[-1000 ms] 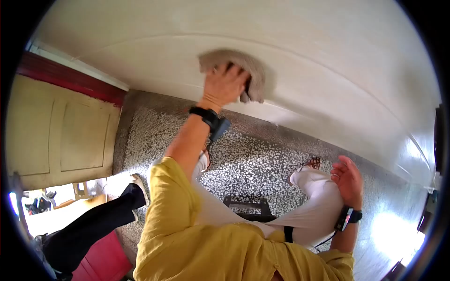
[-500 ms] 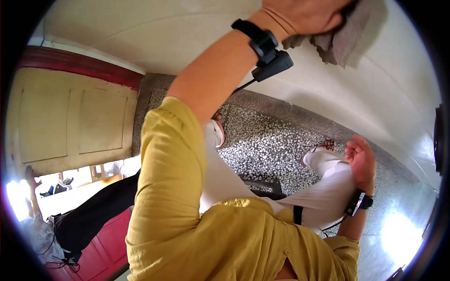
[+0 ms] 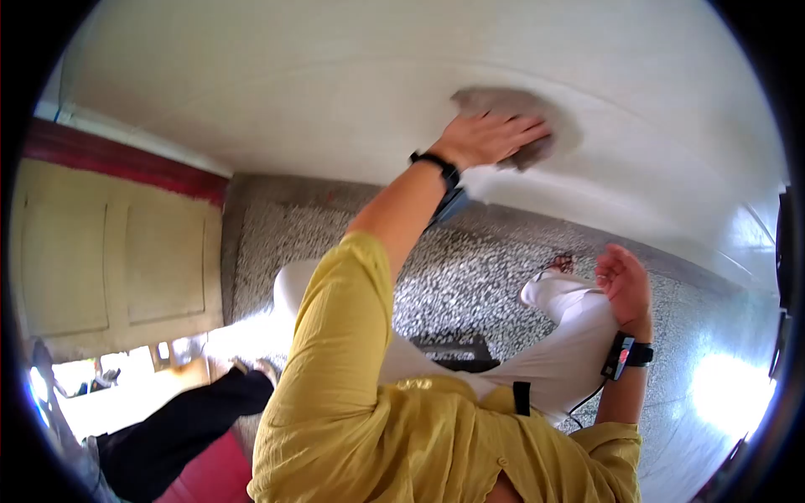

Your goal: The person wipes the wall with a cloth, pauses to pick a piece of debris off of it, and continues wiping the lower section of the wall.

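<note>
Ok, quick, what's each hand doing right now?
Left hand: open, pressed flat on a cloth against the wall.
Right hand: open, fingers loosely curled, nothing visible in it.

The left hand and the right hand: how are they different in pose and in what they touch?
The left hand lies spread on a brownish cloth against the pale wall; the right hand appears empty, beside the trouser leg. The left hand's fingers are extended, the right hand's curled. Both wrists wear black straps.
</note>
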### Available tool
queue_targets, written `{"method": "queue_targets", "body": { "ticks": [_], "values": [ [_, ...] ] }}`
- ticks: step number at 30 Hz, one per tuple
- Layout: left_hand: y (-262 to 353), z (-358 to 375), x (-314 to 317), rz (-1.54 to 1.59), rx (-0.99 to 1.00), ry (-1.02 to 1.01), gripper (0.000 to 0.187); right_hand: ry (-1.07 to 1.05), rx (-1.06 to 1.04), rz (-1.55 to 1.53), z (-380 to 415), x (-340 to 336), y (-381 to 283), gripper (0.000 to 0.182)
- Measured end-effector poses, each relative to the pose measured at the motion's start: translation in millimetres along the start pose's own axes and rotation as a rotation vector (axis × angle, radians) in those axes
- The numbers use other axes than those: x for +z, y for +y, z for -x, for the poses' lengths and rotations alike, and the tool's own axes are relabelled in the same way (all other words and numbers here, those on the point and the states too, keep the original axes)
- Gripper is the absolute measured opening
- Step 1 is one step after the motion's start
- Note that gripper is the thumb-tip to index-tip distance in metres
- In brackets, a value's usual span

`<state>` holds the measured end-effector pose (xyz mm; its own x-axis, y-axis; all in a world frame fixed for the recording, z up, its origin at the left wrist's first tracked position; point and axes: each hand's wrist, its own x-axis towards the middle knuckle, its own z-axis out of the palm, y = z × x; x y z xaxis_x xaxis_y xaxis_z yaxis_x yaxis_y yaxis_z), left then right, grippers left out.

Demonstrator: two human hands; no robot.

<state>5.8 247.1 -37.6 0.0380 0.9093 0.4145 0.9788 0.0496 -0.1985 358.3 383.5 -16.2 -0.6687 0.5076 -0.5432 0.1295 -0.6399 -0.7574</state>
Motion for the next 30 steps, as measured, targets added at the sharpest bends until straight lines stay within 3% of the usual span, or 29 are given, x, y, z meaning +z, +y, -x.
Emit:
{"method": "queue_targets", "body": {
  "ticks": [5, 7, 13, 17, 19, 23, 24, 26, 28, 30],
  "values": [
    [-13.8, 74.7, 34.4, 0.16, -0.07, -0.398, 0.052, 0.042, 0.011, 0.01, 1.6, 4.9, -3.4, 0.032],
    [-26.2, 124.5, 65.1, 0.015, 0.017, -0.209, 0.053, 0.053, 0.015, -0.005, 2.3, 6.6, -3.5, 0.032],
    [-81.6, 189.1, 54.6, -0.2, 0.085, -0.214, 0.054, -0.003, 0.015, 0.028, 0.6, 8.5, -4.0, 0.031],
    [-106.1, 158.7, -27.5, -0.334, 0.013, -0.157, 0.043, -0.044, 0.002, 0.001, 3.2, 17.1, -7.6, 0.03],
    [-97.7, 122.6, -65.0, -0.439, -0.116, -0.122, 0.038, -0.049, -0.004, -0.004, 7.3, 19.0, -9.9, 0.029],
    [-68.1, 49.0, -72.6, -0.386, -0.231, 0.279, 0.033, -0.086, 0.014, -0.023, 4.5, 15.2, -10.1, 0.028],
    [-43.0, 22.6, -73.5, -0.317, -0.271, 0.295, 0.032, -0.087, 0.011, -0.017, 5.4, 14.9, -10.8, 0.028],
    [-11.6, -3.6, -55.5, -0.259, -0.247, 0.1, 0.034, -0.088, 0.006, -0.027, 7.7, 16.0, -12.2, 0.028],
    [15.4, -25.4, -42.4, -0.292, 0.003, 0.179, 0.036, -0.099, 0.003, -0.032, 7.6, 12.6, -11.6, 0.029],
    [32.7, -46.6, -38.3, -0.301, -0.018, 0.217, 0.04, -0.114, 0.002, -0.05, 8.3, 7.1, -9.5, 0.029]
  ]
}}
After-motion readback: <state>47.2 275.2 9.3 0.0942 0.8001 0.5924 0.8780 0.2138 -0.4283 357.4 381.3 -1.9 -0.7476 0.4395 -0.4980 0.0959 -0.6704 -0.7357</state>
